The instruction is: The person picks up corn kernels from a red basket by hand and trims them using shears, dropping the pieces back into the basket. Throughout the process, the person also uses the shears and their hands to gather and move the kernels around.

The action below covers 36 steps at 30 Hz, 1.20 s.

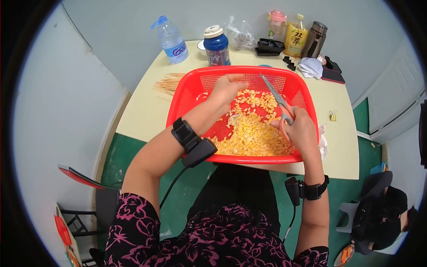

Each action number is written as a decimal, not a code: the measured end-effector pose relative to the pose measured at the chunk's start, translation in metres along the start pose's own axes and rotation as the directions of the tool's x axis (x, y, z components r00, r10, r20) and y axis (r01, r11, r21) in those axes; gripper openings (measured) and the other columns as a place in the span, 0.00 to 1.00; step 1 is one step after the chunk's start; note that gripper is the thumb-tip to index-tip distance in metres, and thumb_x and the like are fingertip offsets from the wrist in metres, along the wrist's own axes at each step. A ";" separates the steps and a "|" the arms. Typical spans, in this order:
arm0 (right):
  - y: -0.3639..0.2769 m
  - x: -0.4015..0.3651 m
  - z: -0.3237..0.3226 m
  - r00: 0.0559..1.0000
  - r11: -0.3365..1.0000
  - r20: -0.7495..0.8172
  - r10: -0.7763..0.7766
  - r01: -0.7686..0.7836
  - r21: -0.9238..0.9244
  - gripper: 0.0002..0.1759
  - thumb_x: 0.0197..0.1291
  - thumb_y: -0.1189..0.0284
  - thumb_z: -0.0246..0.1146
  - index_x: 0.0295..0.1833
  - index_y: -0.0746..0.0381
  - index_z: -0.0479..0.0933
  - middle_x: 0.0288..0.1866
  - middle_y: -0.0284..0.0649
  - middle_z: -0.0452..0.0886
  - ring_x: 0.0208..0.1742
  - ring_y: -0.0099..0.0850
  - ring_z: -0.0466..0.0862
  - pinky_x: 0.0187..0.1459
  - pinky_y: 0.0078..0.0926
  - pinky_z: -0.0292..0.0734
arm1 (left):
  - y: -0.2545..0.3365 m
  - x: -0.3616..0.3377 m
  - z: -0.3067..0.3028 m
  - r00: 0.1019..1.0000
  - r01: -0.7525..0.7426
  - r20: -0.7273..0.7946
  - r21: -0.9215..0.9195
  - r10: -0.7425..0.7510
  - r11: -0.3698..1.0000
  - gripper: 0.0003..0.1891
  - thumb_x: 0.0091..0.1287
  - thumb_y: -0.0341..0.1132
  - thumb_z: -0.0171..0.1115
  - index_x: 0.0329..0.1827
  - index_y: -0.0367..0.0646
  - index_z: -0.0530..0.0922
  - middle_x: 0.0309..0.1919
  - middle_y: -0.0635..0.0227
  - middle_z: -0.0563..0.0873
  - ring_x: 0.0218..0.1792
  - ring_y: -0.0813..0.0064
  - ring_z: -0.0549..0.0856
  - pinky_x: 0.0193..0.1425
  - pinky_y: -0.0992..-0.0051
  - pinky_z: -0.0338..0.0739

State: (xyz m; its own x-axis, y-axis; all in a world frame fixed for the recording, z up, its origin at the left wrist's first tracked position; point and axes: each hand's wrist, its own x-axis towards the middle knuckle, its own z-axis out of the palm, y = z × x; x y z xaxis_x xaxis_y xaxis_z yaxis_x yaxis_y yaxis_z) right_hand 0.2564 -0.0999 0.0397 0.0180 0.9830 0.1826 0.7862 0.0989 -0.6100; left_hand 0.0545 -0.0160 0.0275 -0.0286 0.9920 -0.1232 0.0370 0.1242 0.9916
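A pair of scissors (276,95) with grey blades and orange-grey handles is held in my right hand (301,129). Its blades point up and away over the right half of a red plastic basket (242,159). My left hand (225,91) hovers above the basket's left half, fingers stretched out and apart, with nothing visible in them. Below both hands lies a heap of small yellow kernels (251,135), thickest toward the near side and thinner at the back. A whitish scrap (233,119) rests among the kernels.
Thin wooden sticks (168,83) lie left of the basket on the table (142,111). Along the back stand a water bottle (172,41), a blue jar (216,46), a yellow drink bottle (295,36) and a dark thermos (315,40). A yellow clip (333,115) lies at right.
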 end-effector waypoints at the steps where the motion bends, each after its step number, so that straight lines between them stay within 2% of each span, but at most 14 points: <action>1: 0.000 0.001 0.000 0.999 0.999 0.024 0.033 -0.033 -0.007 0.26 0.40 0.57 0.75 0.30 0.68 0.72 0.23 0.47 0.75 0.25 0.38 0.78 0.28 0.33 0.71 | 0.001 0.006 -0.003 1.000 -0.004 0.009 0.084 0.003 0.996 0.16 0.60 0.28 0.61 0.52 0.37 0.76 0.42 0.63 0.82 0.35 0.76 0.82 0.36 0.76 0.76; 2: 0.004 0.003 0.001 1.000 1.000 -0.001 -0.005 0.005 -0.027 0.26 0.40 0.57 0.75 0.30 0.68 0.72 0.23 0.46 0.75 0.25 0.38 0.77 0.28 0.33 0.71 | 0.002 0.011 -0.008 0.988 -0.055 0.154 0.250 0.016 0.967 0.14 0.59 0.28 0.61 0.48 0.37 0.78 0.39 0.64 0.83 0.34 0.76 0.82 0.36 0.75 0.76; 4: 0.010 0.003 0.007 0.996 0.995 -0.046 -0.080 0.077 -0.068 0.26 0.40 0.57 0.75 0.28 0.67 0.71 0.23 0.46 0.75 0.25 0.38 0.77 0.28 0.33 0.71 | 0.005 0.015 -0.020 0.903 -0.212 0.427 0.526 -0.041 0.823 0.11 0.57 0.30 0.62 0.42 0.37 0.81 0.34 0.65 0.85 0.32 0.77 0.83 0.35 0.75 0.76; 5: 0.010 0.002 0.008 0.997 0.996 -0.034 -0.071 0.069 -0.055 0.26 0.41 0.57 0.75 0.28 0.67 0.70 0.22 0.46 0.75 0.25 0.38 0.77 0.28 0.34 0.71 | 0.006 0.016 -0.024 0.869 -0.298 0.478 0.716 -0.131 0.631 0.08 0.53 0.32 0.64 0.35 0.39 0.84 0.25 0.66 0.85 0.29 0.76 0.84 0.34 0.73 0.77; 8: 0.006 0.002 0.004 0.999 0.998 0.003 -0.045 0.045 -0.035 0.27 0.40 0.56 0.75 0.27 0.67 0.70 0.23 0.46 0.75 0.26 0.39 0.78 0.28 0.34 0.71 | -0.003 0.017 -0.027 0.780 -0.532 0.573 0.819 -0.251 0.217 0.09 0.49 0.35 0.66 0.32 0.41 0.85 0.26 0.63 0.86 0.29 0.73 0.84 0.34 0.71 0.78; 9: 0.005 0.003 0.003 0.999 0.999 0.023 -0.032 0.033 -0.041 0.27 0.40 0.55 0.75 0.27 0.67 0.71 0.25 0.46 0.75 0.26 0.40 0.78 0.29 0.35 0.72 | -0.008 0.016 -0.028 0.782 -0.568 0.586 0.810 -0.213 0.144 0.09 0.46 0.37 0.68 0.29 0.42 0.85 0.26 0.62 0.86 0.28 0.69 0.84 0.34 0.71 0.78; 12: 0.009 0.003 0.005 0.998 0.998 0.061 -0.035 0.038 -0.047 0.28 0.40 0.55 0.74 0.27 0.67 0.70 0.24 0.46 0.75 0.25 0.40 0.77 0.28 0.35 0.70 | -0.014 0.015 -0.026 0.784 -0.558 0.545 0.829 -0.296 0.047 0.10 0.46 0.38 0.69 0.27 0.41 0.85 0.24 0.61 0.85 0.27 0.68 0.84 0.33 0.70 0.78; 15: 0.018 0.004 0.011 0.995 0.994 0.041 -0.087 0.090 -0.060 0.28 0.39 0.54 0.74 0.27 0.67 0.70 0.22 0.46 0.74 0.25 0.39 0.76 0.28 0.34 0.69 | -0.024 0.021 -0.026 0.761 -0.492 0.472 0.867 -0.445 0.078 0.11 0.46 0.39 0.69 0.26 0.40 0.85 0.22 0.61 0.85 0.28 0.68 0.84 0.33 0.69 0.78; 18: 0.018 0.004 0.011 0.994 0.993 0.035 -0.100 0.102 -0.055 0.28 0.39 0.54 0.74 0.27 0.67 0.70 0.22 0.47 0.74 0.25 0.39 0.76 0.28 0.35 0.69 | -0.025 0.020 -0.022 0.767 -0.481 0.445 0.876 -0.463 0.046 0.12 0.47 0.40 0.69 0.26 0.39 0.84 0.22 0.61 0.85 0.28 0.66 0.84 0.34 0.68 0.77; 21: 0.019 0.003 0.010 0.993 0.992 0.021 -0.114 0.115 -0.056 0.29 0.39 0.54 0.75 0.27 0.67 0.70 0.22 0.47 0.74 0.25 0.40 0.76 0.28 0.35 0.69 | -0.029 0.022 -0.022 0.807 -0.475 0.441 0.880 -0.393 0.010 0.11 0.48 0.39 0.66 0.25 0.39 0.84 0.21 0.60 0.84 0.28 0.65 0.84 0.34 0.67 0.77; 27: 0.020 0.004 0.011 0.992 0.990 0.029 -0.123 0.124 -0.070 0.29 0.39 0.53 0.74 0.27 0.67 0.70 0.22 0.47 0.74 0.25 0.41 0.75 0.28 0.36 0.69 | -0.026 0.022 -0.021 0.798 -0.478 0.450 0.878 -0.400 0.035 0.09 0.47 0.35 0.62 0.24 0.37 0.83 0.22 0.58 0.84 0.27 0.65 0.84 0.34 0.66 0.77; 30: 0.021 0.004 0.012 0.992 0.989 0.035 -0.125 0.128 -0.076 0.29 0.39 0.54 0.75 0.27 0.67 0.70 0.22 0.47 0.74 0.25 0.41 0.75 0.28 0.36 0.69 | -0.019 0.027 -0.027 0.806 -0.416 0.458 0.889 -0.374 0.192 0.09 0.50 0.34 0.62 0.26 0.35 0.82 0.23 0.59 0.84 0.28 0.70 0.85 0.33 0.72 0.79; 33: 0.016 0.003 0.009 0.992 0.995 0.099 -0.083 0.087 -0.040 0.28 0.38 0.56 0.75 0.27 0.67 0.70 0.22 0.47 0.73 0.25 0.41 0.75 0.29 0.36 0.69 | -0.009 0.020 -0.035 0.782 -0.090 0.426 0.799 -0.455 0.594 0.08 0.54 0.32 0.62 0.31 0.34 0.82 0.27 0.62 0.85 0.31 0.75 0.85 0.36 0.78 0.80; 36: 0.012 0.003 0.006 0.988 0.997 0.138 -0.065 0.070 -0.025 0.29 0.37 0.55 0.76 0.30 0.67 0.71 0.27 0.49 0.75 0.29 0.43 0.78 0.31 0.37 0.72 | 0.002 0.015 -0.039 0.788 0.024 0.477 0.607 -0.389 0.794 0.06 0.59 0.30 0.61 0.36 0.35 0.80 0.31 0.64 0.85 0.34 0.77 0.85 0.39 0.80 0.81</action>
State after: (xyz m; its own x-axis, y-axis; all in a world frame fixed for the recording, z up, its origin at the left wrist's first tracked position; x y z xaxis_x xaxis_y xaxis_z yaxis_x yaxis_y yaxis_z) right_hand 0.2622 -0.0944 0.0289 -0.1191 0.9863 0.1138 0.8007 0.1632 -0.5764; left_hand 0.0152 -0.0017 0.0290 0.4394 0.7450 -0.5020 0.6353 0.1374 0.7599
